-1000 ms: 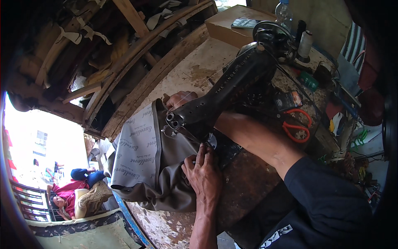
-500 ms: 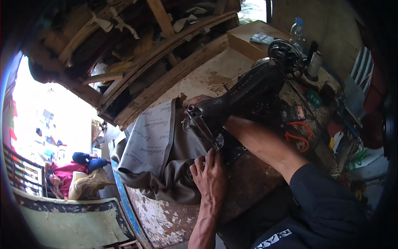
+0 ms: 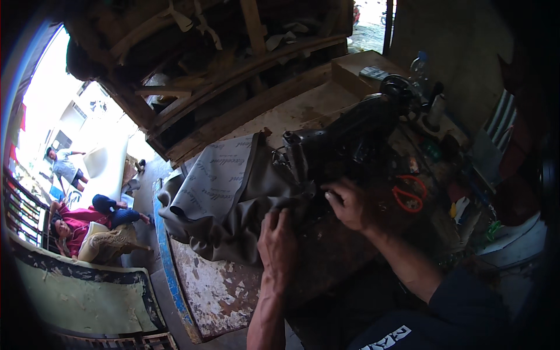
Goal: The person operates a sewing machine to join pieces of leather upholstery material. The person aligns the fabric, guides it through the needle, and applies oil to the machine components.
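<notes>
A black sewing machine (image 3: 356, 128) stands on a worn table, its needle end over a bunched sheet of brown leatherette (image 3: 265, 185). Part of the sheet is folded over, so its pale grey printed backing (image 3: 219, 175) faces up. My left hand (image 3: 277, 242) presses its fingers together on the edge of the leatherette, just in front of the needle area. Right of the needle, my right hand (image 3: 350, 205) has its fingers curled, with thumb and forefinger close to the machine's bed. Whatever lies between those fingertips is too dark to make out.
Orange scissor-like handles (image 3: 410, 193) lie right of my right hand. Behind the machine are a cardboard box (image 3: 350, 73), a clear bottle (image 3: 418, 64) and a thread spool (image 3: 434, 112). A wooden frame (image 3: 233, 96) borders the far side. Two people are at the left, beyond the table.
My right hand has come back from behind the machine arm to the front, right of the needle. My left hand has shifted slightly left and stays on the leatherette.
</notes>
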`<state>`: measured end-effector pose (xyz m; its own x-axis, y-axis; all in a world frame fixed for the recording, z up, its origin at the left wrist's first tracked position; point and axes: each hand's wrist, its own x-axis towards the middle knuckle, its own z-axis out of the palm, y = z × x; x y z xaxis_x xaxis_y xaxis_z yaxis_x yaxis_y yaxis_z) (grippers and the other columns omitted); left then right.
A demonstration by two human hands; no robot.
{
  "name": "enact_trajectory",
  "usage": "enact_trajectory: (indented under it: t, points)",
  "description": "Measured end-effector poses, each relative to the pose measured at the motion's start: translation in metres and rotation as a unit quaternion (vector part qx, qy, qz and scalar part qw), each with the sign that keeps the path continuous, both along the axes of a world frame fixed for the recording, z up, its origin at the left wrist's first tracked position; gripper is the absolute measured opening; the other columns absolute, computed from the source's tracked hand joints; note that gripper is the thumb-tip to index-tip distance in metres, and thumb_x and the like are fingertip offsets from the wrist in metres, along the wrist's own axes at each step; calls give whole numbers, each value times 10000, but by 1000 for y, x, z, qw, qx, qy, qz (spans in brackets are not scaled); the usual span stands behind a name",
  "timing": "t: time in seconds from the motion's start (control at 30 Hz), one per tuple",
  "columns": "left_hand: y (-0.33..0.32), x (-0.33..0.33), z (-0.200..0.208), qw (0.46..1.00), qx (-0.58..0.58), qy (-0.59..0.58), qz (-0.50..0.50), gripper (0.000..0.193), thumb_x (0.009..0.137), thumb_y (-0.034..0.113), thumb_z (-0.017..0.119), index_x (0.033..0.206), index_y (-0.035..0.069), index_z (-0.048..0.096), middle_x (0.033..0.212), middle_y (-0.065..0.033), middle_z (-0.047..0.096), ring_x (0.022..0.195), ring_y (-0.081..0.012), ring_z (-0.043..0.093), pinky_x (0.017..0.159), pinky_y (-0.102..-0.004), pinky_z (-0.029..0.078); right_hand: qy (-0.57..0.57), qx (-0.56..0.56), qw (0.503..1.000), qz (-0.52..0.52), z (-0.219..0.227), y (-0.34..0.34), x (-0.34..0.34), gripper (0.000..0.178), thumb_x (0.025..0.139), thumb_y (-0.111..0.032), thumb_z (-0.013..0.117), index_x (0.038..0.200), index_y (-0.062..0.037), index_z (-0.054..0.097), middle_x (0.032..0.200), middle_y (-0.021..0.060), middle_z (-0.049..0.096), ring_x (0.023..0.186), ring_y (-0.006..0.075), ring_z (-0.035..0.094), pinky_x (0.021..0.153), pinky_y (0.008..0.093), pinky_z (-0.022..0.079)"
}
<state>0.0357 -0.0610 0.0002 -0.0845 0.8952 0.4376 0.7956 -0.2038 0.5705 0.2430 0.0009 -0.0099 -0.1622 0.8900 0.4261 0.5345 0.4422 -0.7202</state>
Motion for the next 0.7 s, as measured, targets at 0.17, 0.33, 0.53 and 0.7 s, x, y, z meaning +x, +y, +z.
enact_trajectory:
  t: [0.17, 0.33, 0.53, 0.7]
  points:
    - [19, -13, -4, 997, -32, -67, -1, 201, 1010, 120, 628, 1159, 88, 759, 1236, -152, 723, 1094, -386, 716, 919, -467, 578, -8, -3, 1000, 30, -16, 10, 4, 216, 1021, -129, 675, 1211, -42, 731, 1097, 163, 699, 970, 345, 721, 861, 431, 576]
    - [24, -12, 2, 993, -113, -13, 3, 190, 993, 155, 664, 1157, 117, 751, 1248, -125, 717, 1130, -395, 698, 922, -493, 565, -9, -17, 998, 51, -17, 8, 5, 223, 1023, -129, 668, 1220, -37, 721, 1146, 170, 690, 1051, 360, 704, 907, 441, 572]
    - [18, -10, 10, 988, -150, -24, -20, 229, 990, 188, 665, 1204, 133, 726, 1277, -104, 696, 1193, -384, 672, 949, -495, 558, 16, 1, 998, 55, -14, 8, 7, 215, 1029, -128, 665, 1214, -33, 720, 1122, 165, 694, 1005, 354, 718, 886, 433, 582]
    - [18, 1, 8, 991, -116, 73, 5, 231, 976, 199, 675, 1193, 156, 741, 1259, -89, 696, 1228, -348, 651, 953, -492, 556, 32, -47, 996, 67, -11, 9, 5, 212, 1031, -128, 666, 1213, -34, 721, 1104, 164, 693, 988, 349, 721, 868, 431, 584]
